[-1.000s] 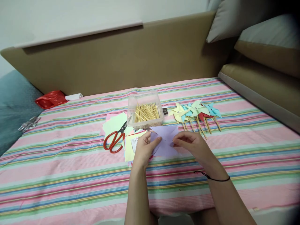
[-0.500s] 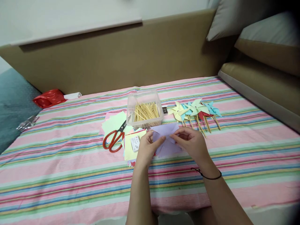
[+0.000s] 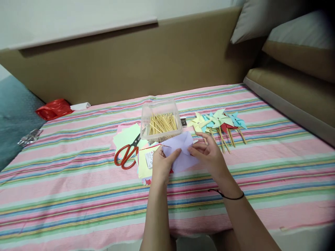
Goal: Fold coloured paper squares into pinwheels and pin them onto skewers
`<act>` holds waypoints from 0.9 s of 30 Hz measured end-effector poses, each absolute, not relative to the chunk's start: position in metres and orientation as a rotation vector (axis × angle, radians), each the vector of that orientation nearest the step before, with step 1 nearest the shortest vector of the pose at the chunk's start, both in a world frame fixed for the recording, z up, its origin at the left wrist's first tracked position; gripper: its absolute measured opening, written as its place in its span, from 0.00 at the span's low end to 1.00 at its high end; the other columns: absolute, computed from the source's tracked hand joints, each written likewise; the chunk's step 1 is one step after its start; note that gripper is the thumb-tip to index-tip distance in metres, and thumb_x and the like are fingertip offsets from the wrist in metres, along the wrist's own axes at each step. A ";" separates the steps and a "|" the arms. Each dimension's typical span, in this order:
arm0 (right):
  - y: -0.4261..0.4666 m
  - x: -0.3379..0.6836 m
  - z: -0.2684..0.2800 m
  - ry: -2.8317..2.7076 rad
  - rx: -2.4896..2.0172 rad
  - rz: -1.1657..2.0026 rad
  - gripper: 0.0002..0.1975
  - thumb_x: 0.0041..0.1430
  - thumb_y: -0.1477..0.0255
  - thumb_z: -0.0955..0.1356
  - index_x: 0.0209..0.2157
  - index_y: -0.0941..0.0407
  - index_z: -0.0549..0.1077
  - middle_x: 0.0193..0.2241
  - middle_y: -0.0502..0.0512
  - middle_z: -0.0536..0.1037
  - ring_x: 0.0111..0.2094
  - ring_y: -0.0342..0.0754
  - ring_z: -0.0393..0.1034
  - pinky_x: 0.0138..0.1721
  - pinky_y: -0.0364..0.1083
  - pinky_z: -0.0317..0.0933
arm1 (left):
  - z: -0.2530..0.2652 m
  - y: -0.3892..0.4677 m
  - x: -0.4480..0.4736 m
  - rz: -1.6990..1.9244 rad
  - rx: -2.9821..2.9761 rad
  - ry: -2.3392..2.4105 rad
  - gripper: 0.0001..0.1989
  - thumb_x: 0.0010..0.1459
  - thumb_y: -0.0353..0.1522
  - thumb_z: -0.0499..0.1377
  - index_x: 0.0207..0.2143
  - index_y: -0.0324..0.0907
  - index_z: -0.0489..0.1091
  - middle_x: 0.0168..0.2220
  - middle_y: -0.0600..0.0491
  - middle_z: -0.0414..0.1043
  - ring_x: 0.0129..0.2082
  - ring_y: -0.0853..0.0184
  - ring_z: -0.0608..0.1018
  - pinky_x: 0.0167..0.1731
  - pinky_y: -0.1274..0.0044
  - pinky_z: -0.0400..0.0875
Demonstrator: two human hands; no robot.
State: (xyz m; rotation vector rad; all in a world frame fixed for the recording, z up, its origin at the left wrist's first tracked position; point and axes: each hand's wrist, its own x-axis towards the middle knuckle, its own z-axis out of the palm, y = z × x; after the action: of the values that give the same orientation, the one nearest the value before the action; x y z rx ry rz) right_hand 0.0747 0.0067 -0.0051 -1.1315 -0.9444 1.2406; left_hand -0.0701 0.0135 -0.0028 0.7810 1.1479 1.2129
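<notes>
Between my two hands is a sheet of purple paper [image 3: 184, 162], with slits and a corner bent in toward its middle. My left hand [image 3: 162, 161] grips its left side, thumb pressed on the front near the centre. At the right, my right hand [image 3: 209, 151] pinches a bent part of the paper between thumb and fingers. Just left of my left hand lies a stack of coloured paper squares [image 3: 143, 167] with a small white card box [image 3: 149, 160] on top. Scissors with red handles [image 3: 127, 156] rest beside the stack, partly on pale green paper [image 3: 127, 135].
Behind the paper stands a clear plastic box [image 3: 146, 115] holding many wooden sticks [image 3: 162, 122]. Several finished paper pinwheels [image 3: 218, 118] on sticks lie to the right. A red plastic bag [image 3: 54, 109] sits at the far left on the striped cloth [image 3: 86, 195].
The purple paper has turned and tilted, and a corner at its upper right is now bent inward. My right hand has moved slightly left, its index finger lifted.
</notes>
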 end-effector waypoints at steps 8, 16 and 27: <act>0.008 0.074 -0.010 -0.991 -1.141 1.296 0.33 0.44 0.67 0.76 0.51 0.51 0.62 0.22 0.46 0.77 0.24 0.45 0.70 0.26 0.43 0.64 | 0.002 0.012 -0.070 1.185 0.856 1.153 0.17 0.40 0.34 0.70 0.34 0.39 0.72 0.30 0.51 0.77 0.28 0.67 0.77 0.29 0.76 0.71; 0.009 0.076 -0.009 -0.948 -1.158 1.297 0.34 0.42 0.65 0.76 0.51 0.52 0.63 0.23 0.48 0.78 0.26 0.47 0.72 0.29 0.46 0.65 | 0.004 0.011 -0.072 1.191 0.882 1.068 0.16 0.46 0.35 0.67 0.37 0.41 0.68 0.28 0.54 0.76 0.25 0.68 0.77 0.27 0.77 0.71; 0.009 0.076 -0.012 -1.034 -1.206 1.235 0.32 0.44 0.66 0.75 0.51 0.52 0.64 0.24 0.49 0.78 0.26 0.48 0.73 0.28 0.46 0.66 | 0.003 0.013 -0.072 1.198 0.936 1.101 0.19 0.43 0.34 0.68 0.38 0.41 0.68 0.33 0.51 0.78 0.31 0.64 0.79 0.32 0.74 0.73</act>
State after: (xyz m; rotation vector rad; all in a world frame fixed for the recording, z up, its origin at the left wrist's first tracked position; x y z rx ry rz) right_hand 0.0759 0.0090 -0.0123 -1.2061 -1.0343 1.2349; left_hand -0.0722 0.0133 0.0026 0.9359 1.1014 1.1976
